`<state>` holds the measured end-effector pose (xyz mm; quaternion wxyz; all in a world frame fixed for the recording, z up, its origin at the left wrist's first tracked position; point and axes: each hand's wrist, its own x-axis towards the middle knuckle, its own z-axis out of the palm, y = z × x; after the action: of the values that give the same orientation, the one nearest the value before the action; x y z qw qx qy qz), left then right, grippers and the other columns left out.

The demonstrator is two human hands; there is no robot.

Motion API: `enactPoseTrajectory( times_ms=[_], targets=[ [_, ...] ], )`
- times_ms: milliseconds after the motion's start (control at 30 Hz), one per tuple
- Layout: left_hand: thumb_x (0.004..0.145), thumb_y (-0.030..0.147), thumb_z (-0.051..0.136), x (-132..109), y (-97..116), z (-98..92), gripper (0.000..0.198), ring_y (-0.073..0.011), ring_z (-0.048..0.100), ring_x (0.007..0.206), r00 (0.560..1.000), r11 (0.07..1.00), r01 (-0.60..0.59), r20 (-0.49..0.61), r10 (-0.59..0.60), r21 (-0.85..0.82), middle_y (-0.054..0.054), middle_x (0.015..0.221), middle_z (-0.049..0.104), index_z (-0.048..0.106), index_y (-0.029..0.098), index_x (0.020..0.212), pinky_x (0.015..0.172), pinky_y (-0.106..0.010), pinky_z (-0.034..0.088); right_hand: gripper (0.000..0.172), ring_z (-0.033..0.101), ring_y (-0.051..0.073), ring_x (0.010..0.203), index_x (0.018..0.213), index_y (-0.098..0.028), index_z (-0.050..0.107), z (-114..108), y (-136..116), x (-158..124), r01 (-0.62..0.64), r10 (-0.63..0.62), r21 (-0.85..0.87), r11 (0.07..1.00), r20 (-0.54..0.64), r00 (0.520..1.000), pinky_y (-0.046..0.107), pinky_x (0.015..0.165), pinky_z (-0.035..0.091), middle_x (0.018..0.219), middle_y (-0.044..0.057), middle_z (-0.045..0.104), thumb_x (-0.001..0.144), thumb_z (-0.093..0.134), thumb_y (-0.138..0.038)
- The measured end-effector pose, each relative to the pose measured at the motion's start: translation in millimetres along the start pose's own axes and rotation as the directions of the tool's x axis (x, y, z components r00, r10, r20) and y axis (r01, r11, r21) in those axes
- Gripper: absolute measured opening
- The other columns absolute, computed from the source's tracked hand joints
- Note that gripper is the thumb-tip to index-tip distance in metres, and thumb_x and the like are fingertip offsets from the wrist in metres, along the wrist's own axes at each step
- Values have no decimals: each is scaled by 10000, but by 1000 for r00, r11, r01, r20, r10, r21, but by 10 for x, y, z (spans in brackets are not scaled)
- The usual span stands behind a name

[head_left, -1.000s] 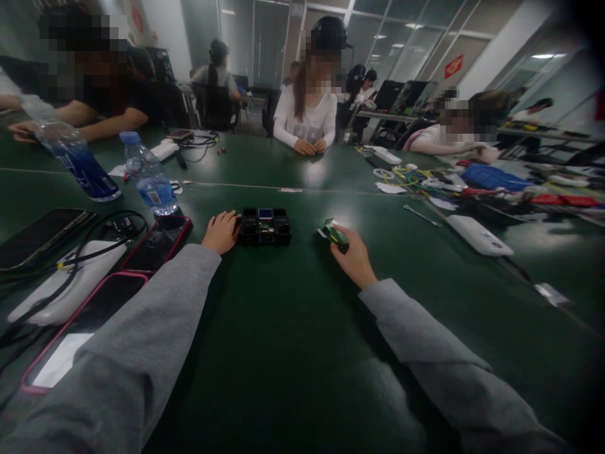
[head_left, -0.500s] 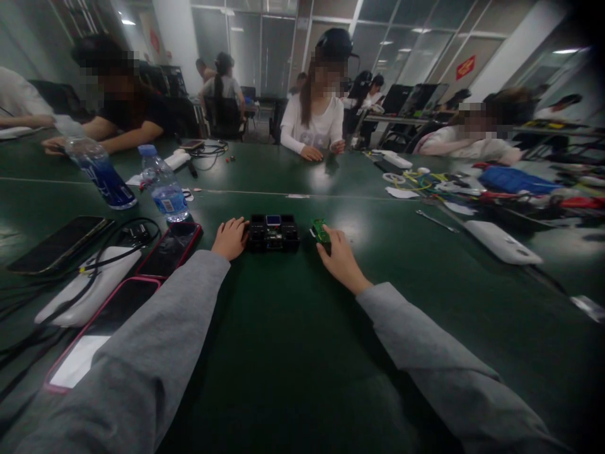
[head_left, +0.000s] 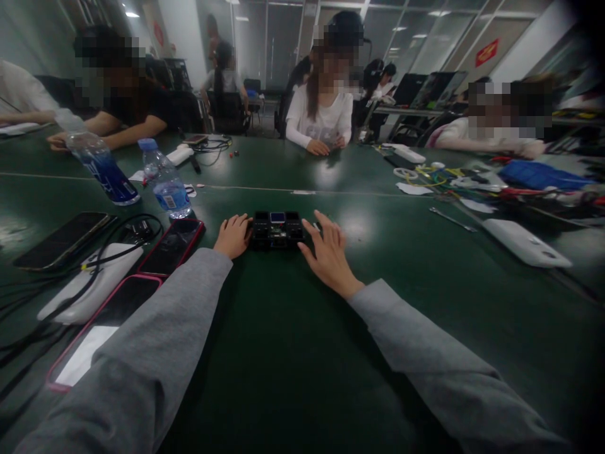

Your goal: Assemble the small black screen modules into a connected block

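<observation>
A black electronic device (head_left: 278, 234) with a small screen (head_left: 277, 217) and exposed circuitry in its middle sits on the dark green table. Against its left end lies my left hand (head_left: 232, 236), fingers stretched forward and touching the edge, not visibly wrapped round it. My right hand (head_left: 327, 252) hovers by the right end with thumb and fingers apart, and nothing shows in its grasp. Whether its fingertips touch the device, I cannot tell. The green circuit board seen earlier is mostly hidden behind the right fingers.
On the left are two red-edged phones (head_left: 172, 247), a black phone (head_left: 63, 239), a white power bank (head_left: 89, 284) with cables, and two bottles (head_left: 172, 195). A wrench (head_left: 452, 219), white device (head_left: 524, 243) and tangled wires (head_left: 439, 176) lie right. Co-workers (head_left: 321, 120) sit opposite.
My right hand has let go of the green circuit board, moved left towards the black device and spread its fingers. My left hand stays at the device's left end. The view has shifted slightly.
</observation>
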<state>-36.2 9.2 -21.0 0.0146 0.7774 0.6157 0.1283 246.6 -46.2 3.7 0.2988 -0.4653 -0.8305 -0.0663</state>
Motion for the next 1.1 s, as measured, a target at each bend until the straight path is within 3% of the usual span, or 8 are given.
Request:
enactPoseTrajectory(
  times_ms=[133, 333, 767, 833, 933, 1000, 1100],
  targets=[
    [954, 248, 390, 4, 2, -3, 487, -309, 349, 1426, 1000, 1000, 4, 20, -4, 13, -112, 1558, 389, 430, 156, 1431, 1171, -558, 285, 499, 201, 311, 1462, 1474, -359, 321, -3, -18, -29, 95, -97, 20, 995, 101, 990, 552, 1181, 196, 1607, 33, 184, 1003, 485, -373],
    [963, 255, 376, 1, 9, -8, 487, -304, 351, 1425, 1000, 1000, 4, 17, -4, 19, -118, 1555, 389, 421, 140, 1434, 1173, -551, 284, 470, 278, 335, 1409, 1410, -340, 414, 19, 24, -57, 72, -73, 16, 997, 85, 994, 534, 1102, 304, 1550, 77, 244, 968, 562, -282],
    [963, 253, 381, -11, 14, -15, 470, -312, 368, 1418, 1000, 1000, -3, 7, 3, 22, -111, 1549, 403, 442, 162, 1420, 1167, -557, 297, 352, 321, 335, 1375, 1316, -347, 455, 10, 1, -67, 57, -58, 18, 998, 77, 995, 524, 1075, 326, 1475, 78, 307, 976, 537, -307],
    [964, 254, 378, -11, 13, -13, 467, -306, 369, 1418, 1000, 1000, -3, 5, 3, 23, -107, 1548, 405, 444, 168, 1419, 1169, -551, 298, 360, 349, 329, 1355, 1350, -354, 430, 0, 1, -62, 18, -19, 25, 1000, 35, 999, 532, 1076, 314, 1457, 76, 342, 996, 486, -323],
    [965, 259, 379, -7, 12, -11, 469, -304, 363, 1422, 1000, 1000, 3, 4, -3, 28, -104, 1549, 405, 443, 162, 1419, 1174, -540, 295, 359, 390, 320, 1317, 1374, -325, 423, 6, 89, -47, -139, 138, -1, 990, -130, 982, 560, 1071, 301, 1397, 96, 408, 1016, 408, -324],
    [964, 259, 379, -4, 11, -11, 473, -309, 358, 1424, 1000, 1000, 2, 11, -3, 28, -109, 1550, 401, 442, 148, 1420, 1175, -542, 292, 373, 405, 343, 1291, 1345, -260, 469, 37, 216, -37, -246, 239, -2, 969, -229, 944, 579, 1048, 331, 1354, 137, 428, 984, 467, -355],
    [962, 251, 376, -5, 12, -10, 473, -310, 360, 1422, 1000, 1000, -3, 15, 3, 24, -113, 1550, 401, 441, 155, 1420, 1169, -555, 293, 448, 467, 349, 1207, 1283, -161, 523, 112, 427, -32, -303, 316, 88, 949, -253, 915, 553, 999, 420, 1257, 181, 471, 889, 587, -366]
  ],
)
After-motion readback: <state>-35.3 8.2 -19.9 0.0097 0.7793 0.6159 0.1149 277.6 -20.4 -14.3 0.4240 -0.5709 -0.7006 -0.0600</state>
